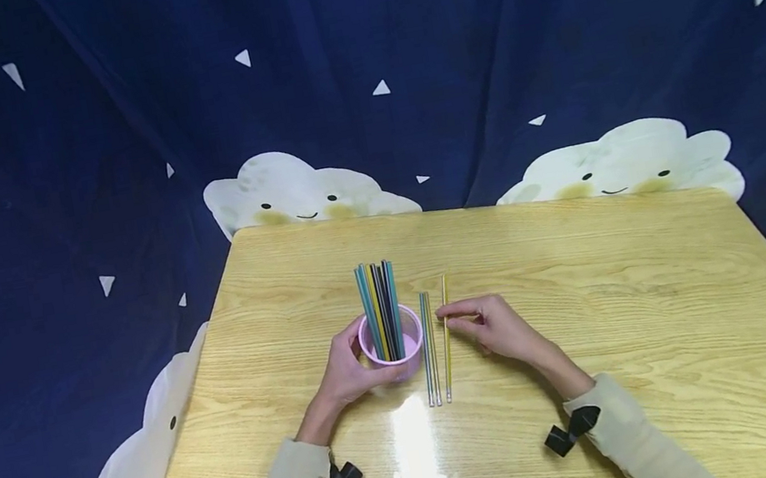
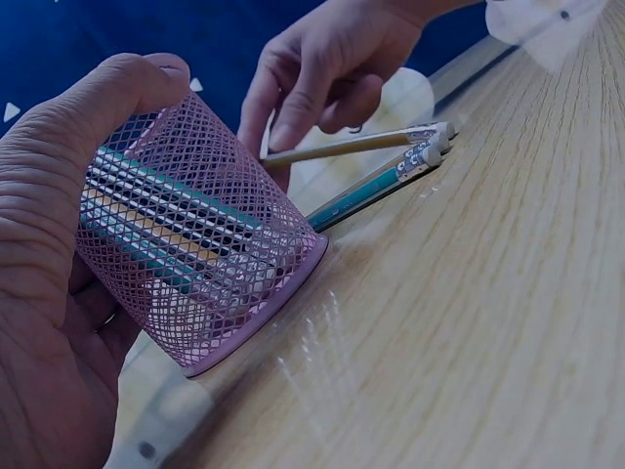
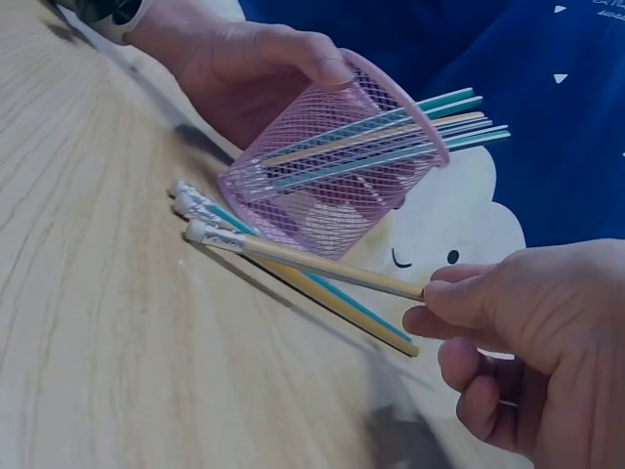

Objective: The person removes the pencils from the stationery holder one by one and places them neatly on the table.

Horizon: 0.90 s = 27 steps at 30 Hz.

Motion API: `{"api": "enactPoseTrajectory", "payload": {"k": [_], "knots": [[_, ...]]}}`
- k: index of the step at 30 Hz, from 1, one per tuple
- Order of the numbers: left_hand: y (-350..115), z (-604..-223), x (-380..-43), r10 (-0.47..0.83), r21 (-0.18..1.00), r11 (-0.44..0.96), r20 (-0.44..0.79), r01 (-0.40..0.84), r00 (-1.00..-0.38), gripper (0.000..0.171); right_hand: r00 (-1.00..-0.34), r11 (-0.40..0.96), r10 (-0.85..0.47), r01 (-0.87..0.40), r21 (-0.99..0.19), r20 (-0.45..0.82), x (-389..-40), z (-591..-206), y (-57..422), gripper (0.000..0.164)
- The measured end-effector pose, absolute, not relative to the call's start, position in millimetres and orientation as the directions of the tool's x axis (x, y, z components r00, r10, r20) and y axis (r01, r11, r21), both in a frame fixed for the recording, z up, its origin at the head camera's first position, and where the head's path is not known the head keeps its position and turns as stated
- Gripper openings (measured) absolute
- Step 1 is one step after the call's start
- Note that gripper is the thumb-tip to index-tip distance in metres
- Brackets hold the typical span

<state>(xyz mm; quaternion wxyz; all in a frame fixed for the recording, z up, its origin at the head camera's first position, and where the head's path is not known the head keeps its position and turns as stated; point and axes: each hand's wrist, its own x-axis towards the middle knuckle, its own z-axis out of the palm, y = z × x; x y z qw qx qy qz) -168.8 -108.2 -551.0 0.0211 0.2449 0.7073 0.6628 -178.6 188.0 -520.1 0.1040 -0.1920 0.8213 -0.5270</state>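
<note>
My left hand (image 1: 346,372) grips a pink mesh pencil cup (image 1: 411,324), its thumb on the near side. Inside stand several pencils (image 1: 380,307) in teal, yellow and black, eraser ends down. My right hand (image 1: 503,329) pinches a yellow pencil (image 1: 446,355) between thumb and fingertips, near the end away from the eraser. A shadow under this pencil in the right wrist view shows it raised off the table. Between it and the cup, a teal pencil (image 1: 425,350) and another yellow pencil (image 1: 433,349) lie side by side, erasers toward me.
The wooden table (image 1: 639,314) extends to both sides, with a bright glare patch in front of the cup. Behind it hangs a dark blue curtain (image 1: 344,8) with white triangles and smiling clouds. Each wrist wears a small black camera.
</note>
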Motion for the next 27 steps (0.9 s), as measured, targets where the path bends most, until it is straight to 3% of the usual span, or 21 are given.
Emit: {"api": "enactPoseTrajectory", "payload": {"k": [10, 27], "knots": [[-107.8, -550.3, -168.3, 0.378, 0.944, 0.013, 0.301, 0.33, -0.876, 0.08, -0.902, 0.532, -0.426, -0.317, -0.785, 0.075, -180.5, -526.7, 182.9, 0.027], [-106.7, -550.6, -167.9, 0.369, 0.949, 0.002, 0.292, 0.315, -0.882, 0.083, -0.9, 0.604, -0.432, -0.336, -0.723, 0.058, -173.7, -517.2, 182.2, 0.024]]}}
